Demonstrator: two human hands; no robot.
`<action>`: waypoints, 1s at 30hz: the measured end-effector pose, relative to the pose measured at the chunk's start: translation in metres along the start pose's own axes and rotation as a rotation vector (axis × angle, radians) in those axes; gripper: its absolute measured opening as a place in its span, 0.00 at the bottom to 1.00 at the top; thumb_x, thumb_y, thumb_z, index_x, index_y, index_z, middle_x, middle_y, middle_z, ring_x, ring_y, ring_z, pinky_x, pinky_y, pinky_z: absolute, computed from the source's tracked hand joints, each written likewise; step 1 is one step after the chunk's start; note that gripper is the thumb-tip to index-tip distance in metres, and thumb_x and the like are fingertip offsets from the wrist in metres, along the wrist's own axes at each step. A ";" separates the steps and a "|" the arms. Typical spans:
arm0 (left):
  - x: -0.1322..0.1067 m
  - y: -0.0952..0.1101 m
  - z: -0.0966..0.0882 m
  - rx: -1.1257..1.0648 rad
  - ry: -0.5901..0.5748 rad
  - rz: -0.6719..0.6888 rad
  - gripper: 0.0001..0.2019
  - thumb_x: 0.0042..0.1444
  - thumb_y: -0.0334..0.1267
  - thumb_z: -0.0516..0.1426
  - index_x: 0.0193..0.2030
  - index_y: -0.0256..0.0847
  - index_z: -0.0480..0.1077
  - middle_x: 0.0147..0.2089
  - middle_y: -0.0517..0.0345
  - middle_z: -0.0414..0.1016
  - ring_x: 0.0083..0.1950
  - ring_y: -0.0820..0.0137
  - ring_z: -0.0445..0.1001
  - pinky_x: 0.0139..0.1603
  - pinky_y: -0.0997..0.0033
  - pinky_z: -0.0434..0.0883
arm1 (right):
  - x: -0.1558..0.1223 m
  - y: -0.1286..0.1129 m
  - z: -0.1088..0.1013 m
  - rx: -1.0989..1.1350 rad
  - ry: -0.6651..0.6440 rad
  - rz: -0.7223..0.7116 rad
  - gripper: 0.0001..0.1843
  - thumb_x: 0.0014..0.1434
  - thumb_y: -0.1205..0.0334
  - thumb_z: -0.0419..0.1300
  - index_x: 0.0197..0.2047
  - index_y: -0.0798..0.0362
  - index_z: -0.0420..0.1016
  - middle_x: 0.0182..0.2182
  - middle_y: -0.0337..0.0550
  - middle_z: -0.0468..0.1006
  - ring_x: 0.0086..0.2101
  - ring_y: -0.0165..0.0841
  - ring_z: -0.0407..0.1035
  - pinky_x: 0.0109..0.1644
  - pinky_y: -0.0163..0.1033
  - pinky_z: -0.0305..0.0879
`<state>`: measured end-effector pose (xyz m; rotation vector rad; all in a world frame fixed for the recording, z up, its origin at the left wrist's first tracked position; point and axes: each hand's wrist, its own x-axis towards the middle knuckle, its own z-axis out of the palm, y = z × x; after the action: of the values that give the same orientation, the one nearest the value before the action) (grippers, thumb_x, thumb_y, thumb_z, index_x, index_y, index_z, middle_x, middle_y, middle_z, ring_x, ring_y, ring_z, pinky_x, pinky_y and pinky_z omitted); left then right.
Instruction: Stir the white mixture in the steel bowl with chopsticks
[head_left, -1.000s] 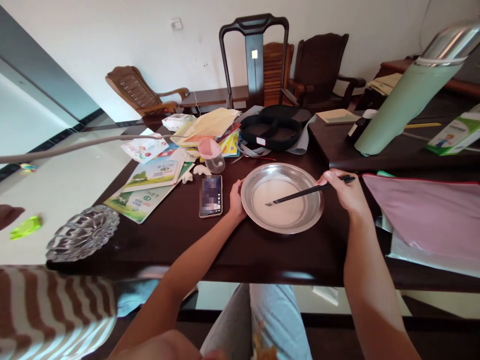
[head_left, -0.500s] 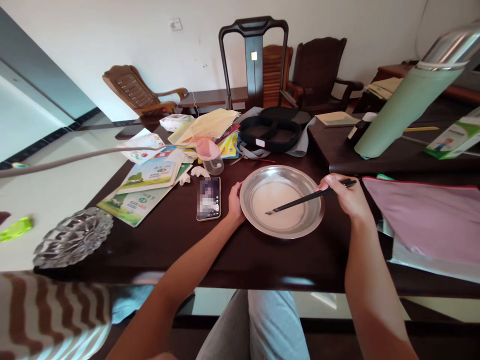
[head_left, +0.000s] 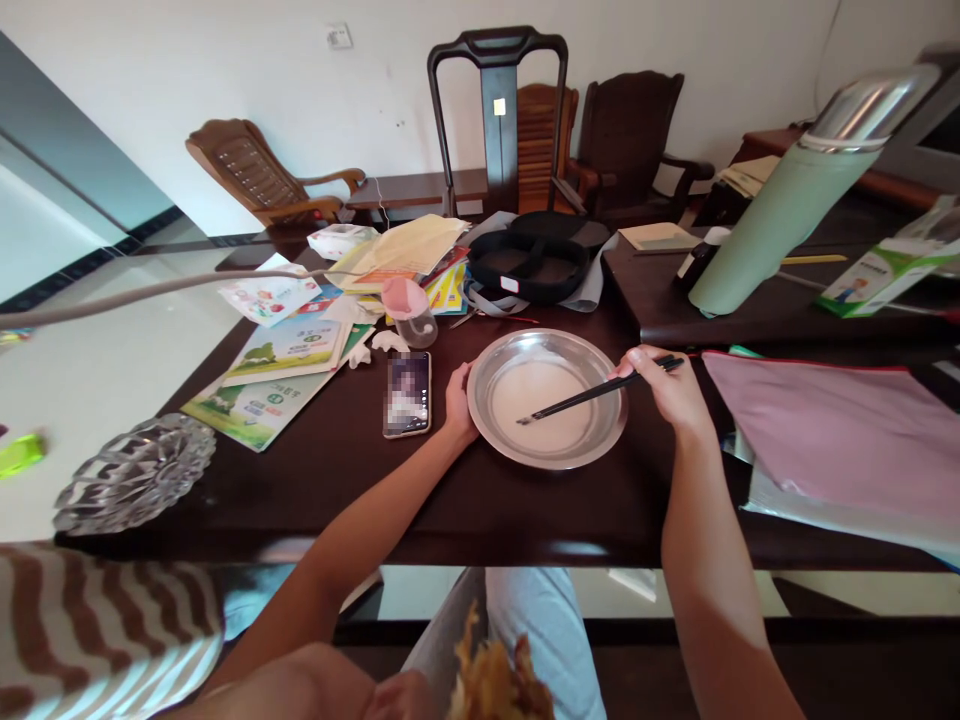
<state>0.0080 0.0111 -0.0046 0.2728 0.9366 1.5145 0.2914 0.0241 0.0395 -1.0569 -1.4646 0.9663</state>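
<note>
A round metal basin (head_left: 606, 428) stands on the dark table, with a milky, off-white liquid (head_left: 538, 382) in its bottom. My left hand (head_left: 460, 405) grips the basin's left rim, fingers round the outside. In my right hand (head_left: 661, 385) is a pair of black chopsticks (head_left: 589, 395), held together and slanting down to the left over the basin. Their tips are at the liquid; whether they dip into it I cannot tell. Left of the basin lies a phone (head_left: 409, 395) with its screen lit.
Another person's hand (head_left: 322, 680) is near a flaky golden-brown food piece (head_left: 499, 675) at the bottom edge. Around the table are a glass dish (head_left: 139, 475), booklets (head_left: 281, 350), a pink-lidded cup (head_left: 412, 312), a black case (head_left: 529, 270), a green thermos (head_left: 784, 220) and a pink pouch (head_left: 825, 420).
The view has shifted slightly, so everything sits a little further left. Another person's hand and the golden-brown food have come into view at the bottom. My grips are unchanged.
</note>
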 end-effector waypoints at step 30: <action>-0.001 0.001 -0.003 -0.041 0.034 0.001 0.11 0.59 0.40 0.58 0.30 0.40 0.78 0.29 0.59 0.80 0.32 0.68 0.78 0.44 0.69 0.74 | 0.003 0.000 -0.012 -0.052 0.154 -0.022 0.27 0.54 0.31 0.68 0.22 0.47 0.79 0.25 0.40 0.83 0.33 0.39 0.80 0.50 0.46 0.70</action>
<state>0.0060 0.0093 -0.0055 0.2190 0.9318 1.5419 0.3028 0.0272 0.0417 -1.1257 -1.3777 0.8166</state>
